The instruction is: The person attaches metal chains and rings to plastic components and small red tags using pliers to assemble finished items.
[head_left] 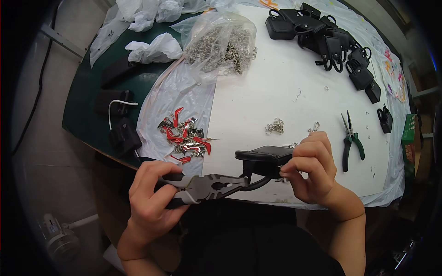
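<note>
Black mini bag: [268, 155] centre for all clock positions below; held off the worktop [86, 112] near the person's edge, loop handle [258, 185] hanging underneath.
Left hand: [152, 195] 8 o'clock, clamped round the handles of big grey-headed pliers [212, 186], fingers wrapped over the grips.
Pliers tips: at the bag's underside, by one end of the loop handle; can't tell if they bite on it.
Right hand: [316, 168] just past 3 o'clock, thumb and fingers together, pinching the bag's side edge.
Silver clasp: [315, 126] 2 o'clock, just beyond the right hand's knuckles.
Silver ring pile: [275, 125] 12 o'clock, small, near the bag, on the white board [262, 89].
Green-handled pliers: [351, 142] between 2 and 3 o'clock, long-nosed, lying with tips pointing away from the person.
Single black bag: [386, 120] same direction, farther out.
Black bag cluster: [324, 39] 1 o'clock, far side, many mini bags heaped together.
Clear plastic bag: [218, 43] 11 o'clock, full of metal chain.
Red shoe charms: [188, 138] between 9 and 10 o'clock, heaped with silver bits on plastic sheeting [154, 99].
White crumpled plastic: [159, 48] between 10 and 11 o'clock, far.
</note>
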A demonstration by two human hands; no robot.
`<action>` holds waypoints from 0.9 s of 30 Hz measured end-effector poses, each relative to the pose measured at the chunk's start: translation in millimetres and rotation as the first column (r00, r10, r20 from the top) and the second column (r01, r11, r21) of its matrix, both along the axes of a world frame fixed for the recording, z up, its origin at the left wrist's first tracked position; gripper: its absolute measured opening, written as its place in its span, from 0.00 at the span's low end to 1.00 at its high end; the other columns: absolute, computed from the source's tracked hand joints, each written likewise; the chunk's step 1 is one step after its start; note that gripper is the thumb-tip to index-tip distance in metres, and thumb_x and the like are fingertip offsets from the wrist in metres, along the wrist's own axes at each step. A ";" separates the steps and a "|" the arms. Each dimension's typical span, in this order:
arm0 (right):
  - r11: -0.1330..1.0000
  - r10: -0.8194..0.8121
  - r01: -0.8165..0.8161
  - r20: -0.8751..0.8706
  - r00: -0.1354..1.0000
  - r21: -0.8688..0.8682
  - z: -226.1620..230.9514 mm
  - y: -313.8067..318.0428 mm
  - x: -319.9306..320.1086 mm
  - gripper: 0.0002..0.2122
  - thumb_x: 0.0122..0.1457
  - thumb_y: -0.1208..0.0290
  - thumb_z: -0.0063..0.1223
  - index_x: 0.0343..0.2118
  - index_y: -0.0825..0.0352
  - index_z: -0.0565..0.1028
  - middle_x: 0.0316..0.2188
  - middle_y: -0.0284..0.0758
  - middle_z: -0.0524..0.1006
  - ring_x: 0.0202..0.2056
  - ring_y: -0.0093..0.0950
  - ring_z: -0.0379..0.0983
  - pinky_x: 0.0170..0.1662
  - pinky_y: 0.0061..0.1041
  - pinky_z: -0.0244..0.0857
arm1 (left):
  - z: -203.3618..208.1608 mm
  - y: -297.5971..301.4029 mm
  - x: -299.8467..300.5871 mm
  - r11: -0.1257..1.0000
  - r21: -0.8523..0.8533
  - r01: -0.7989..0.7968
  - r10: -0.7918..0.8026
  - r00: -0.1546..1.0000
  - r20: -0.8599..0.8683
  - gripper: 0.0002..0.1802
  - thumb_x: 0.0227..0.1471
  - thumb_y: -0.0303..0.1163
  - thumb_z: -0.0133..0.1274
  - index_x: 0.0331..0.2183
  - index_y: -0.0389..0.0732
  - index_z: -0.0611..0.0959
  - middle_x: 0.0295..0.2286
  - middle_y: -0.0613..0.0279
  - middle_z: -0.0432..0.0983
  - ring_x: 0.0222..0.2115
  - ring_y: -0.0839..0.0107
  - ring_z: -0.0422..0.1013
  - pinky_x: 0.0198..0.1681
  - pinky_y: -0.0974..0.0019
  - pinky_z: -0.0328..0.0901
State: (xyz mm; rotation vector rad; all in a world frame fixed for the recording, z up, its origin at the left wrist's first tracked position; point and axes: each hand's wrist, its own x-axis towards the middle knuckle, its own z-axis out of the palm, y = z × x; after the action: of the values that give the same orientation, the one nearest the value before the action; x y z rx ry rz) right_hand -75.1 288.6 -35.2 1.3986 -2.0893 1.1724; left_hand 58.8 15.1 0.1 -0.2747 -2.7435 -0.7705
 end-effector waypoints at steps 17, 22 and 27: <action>0.999 -0.007 0.001 -0.150 0.989 -0.037 -7.5 -3.0 11.5 0.09 0.46 0.70 0.68 0.29 0.62 0.77 0.26 0.28 0.73 0.27 0.26 0.68 0.32 0.28 0.59 | 27.9 15.9 -23.4 0.929 -0.328 0.173 -0.169 0.985 0.039 0.21 0.18 0.29 0.66 0.20 0.32 0.75 0.42 0.43 0.75 0.38 0.52 0.72 0.37 0.50 0.65; 0.996 -0.044 0.042 0.021 0.999 0.074 5.0 13.1 4.3 0.16 0.43 0.67 0.71 0.35 0.65 0.78 0.31 0.33 0.74 0.33 0.30 0.69 0.36 0.30 0.61 | 23.2 11.7 -29.5 0.929 -0.327 0.175 -0.180 0.984 0.015 0.21 0.17 0.29 0.66 0.19 0.34 0.73 0.36 0.50 0.74 0.35 0.54 0.71 0.35 0.51 0.64; 0.633 -0.693 0.623 -0.023 0.721 0.460 -15.1 118.2 -13.2 0.30 0.46 0.71 0.69 0.52 0.75 0.70 0.52 0.47 0.69 0.54 0.43 0.64 0.57 0.37 0.59 | 10.5 1.7 -34.0 0.969 -0.211 0.127 -0.120 0.992 0.044 0.24 0.19 0.28 0.67 0.26 0.37 0.75 0.32 0.55 0.72 0.31 0.56 0.70 0.34 0.54 0.63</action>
State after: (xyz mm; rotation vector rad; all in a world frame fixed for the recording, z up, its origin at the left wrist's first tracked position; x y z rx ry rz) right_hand -88.2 406.8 -50.3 0.5291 -2.7477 0.5188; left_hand 24.8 16.8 10.6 -0.4862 -2.8630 -0.5123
